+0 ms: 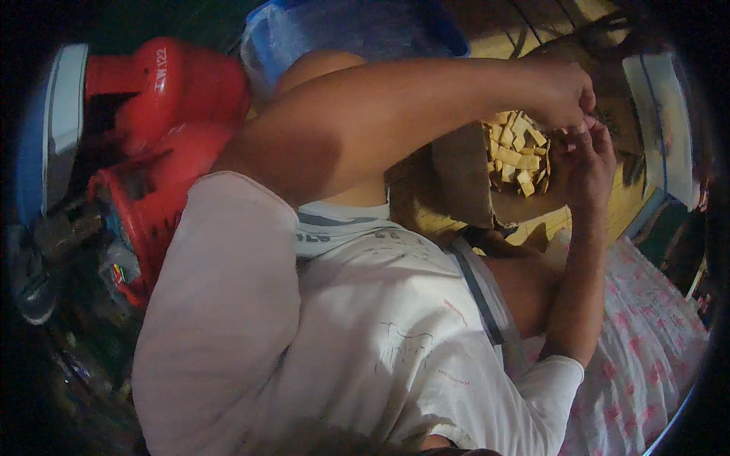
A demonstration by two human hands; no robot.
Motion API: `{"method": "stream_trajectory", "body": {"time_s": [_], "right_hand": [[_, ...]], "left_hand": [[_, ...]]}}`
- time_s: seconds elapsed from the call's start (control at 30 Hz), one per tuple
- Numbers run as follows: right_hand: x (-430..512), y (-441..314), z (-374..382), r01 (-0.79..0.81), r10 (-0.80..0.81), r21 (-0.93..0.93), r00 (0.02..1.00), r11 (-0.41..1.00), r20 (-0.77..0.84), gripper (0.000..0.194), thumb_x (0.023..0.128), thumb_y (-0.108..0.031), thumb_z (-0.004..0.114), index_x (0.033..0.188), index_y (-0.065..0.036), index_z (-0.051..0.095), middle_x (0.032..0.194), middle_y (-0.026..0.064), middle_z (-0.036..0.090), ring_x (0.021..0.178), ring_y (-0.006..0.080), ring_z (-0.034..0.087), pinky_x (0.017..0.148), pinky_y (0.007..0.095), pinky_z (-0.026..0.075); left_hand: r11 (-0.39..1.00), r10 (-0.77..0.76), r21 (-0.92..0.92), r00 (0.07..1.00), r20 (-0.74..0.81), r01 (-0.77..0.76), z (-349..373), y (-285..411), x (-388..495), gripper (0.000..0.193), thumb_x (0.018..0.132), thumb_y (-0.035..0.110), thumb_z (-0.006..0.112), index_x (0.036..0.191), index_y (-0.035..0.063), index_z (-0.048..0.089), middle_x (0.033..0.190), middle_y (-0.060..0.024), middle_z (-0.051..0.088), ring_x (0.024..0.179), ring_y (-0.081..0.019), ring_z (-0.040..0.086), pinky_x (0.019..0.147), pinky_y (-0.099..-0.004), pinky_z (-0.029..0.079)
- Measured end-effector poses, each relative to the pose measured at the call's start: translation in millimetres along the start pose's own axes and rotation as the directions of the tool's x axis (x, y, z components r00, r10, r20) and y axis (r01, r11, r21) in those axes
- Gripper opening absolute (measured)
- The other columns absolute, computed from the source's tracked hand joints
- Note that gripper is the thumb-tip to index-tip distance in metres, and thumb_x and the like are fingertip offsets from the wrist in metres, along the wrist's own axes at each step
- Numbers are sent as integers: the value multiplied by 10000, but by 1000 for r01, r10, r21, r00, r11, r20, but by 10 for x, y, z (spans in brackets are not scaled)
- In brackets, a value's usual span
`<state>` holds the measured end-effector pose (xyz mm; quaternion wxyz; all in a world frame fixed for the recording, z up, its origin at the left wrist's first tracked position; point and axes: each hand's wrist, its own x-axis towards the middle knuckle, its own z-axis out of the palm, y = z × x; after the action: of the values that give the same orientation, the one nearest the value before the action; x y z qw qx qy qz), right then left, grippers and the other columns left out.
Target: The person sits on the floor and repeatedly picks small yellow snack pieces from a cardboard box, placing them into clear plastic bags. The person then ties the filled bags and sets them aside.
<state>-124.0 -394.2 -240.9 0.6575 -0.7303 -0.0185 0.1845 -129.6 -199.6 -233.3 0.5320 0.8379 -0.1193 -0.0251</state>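
Observation:
My left hand (562, 94) reaches across to the upper right, its fingers bent down. Just below it is my right hand (590, 162), raised with curled fingers. The fingertips of both hands come together beside an open cardboard box (463, 171). Whether a small thing is pinched between them is too blurred to tell. A pile of short, flat, pale yellow strips (516, 154) shows in the box, below my left wrist. Part of the pile's right side is hidden behind my right hand.
Red gas cylinders (188, 85) stand at the left, near a white-and-blue panel (65, 125). A blue plastic tub (388, 28) with clear plastic sits beyond my knee. Pink-flowered fabric (639, 342) spreads at the lower right. A pale panel (664, 125) stands beyond my hands on yellowish flooring (619, 199).

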Motion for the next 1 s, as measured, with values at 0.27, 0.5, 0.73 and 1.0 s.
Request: {"method": "stream_trajectory", "body": {"time_s": [0.27, 0.5, 0.73, 1.0], "right_hand": [[-160, 421, 271, -244, 250, -60, 959, 968, 132, 266, 1009, -385, 547, 973, -126, 597, 738, -39, 519, 657, 115, 529, 582, 278, 426], [-662, 2540, 1179, 298, 413, -702, 637, 647, 651, 325, 942, -278, 618, 1151, -32, 654, 908, 166, 712, 758, 315, 675, 716, 441, 541], [-364, 3926, 1463, 285, 457, -867, 758, 408, 465, 311, 934, -271, 590, 1141, -48, 658, 1010, 145, 694, 896, 323, 668, 778, 448, 542], [124, 3733, 1374, -28, 546, -865, 785, 501, 291, 249, 919, -213, 595, 1094, -43, 647, 995, 116, 687, 888, 302, 662, 780, 432, 540]], "left_hand": [[996, -76, -60, 968, -241, 63, -394, -172, 17, 351, 807, 172, 699, 1140, 60, 698, 929, -84, 717, 818, -176, 684, 739, -332, 548], [978, -130, -190, 966, -224, 87, -662, -51, -334, 361, 778, 187, 724, 1116, 63, 719, 958, -122, 729, 839, -232, 707, 781, -370, 564], [978, 26, -189, 951, -308, -88, -766, 83, -547, 321, 789, 174, 686, 1073, 24, 707, 927, -152, 721, 835, -259, 703, 776, -384, 554], [958, -145, -274, 969, -202, 86, -908, 160, -599, 267, 825, 133, 630, 1047, -6, 679, 824, -158, 675, 740, -251, 671, 696, -373, 531]]}}
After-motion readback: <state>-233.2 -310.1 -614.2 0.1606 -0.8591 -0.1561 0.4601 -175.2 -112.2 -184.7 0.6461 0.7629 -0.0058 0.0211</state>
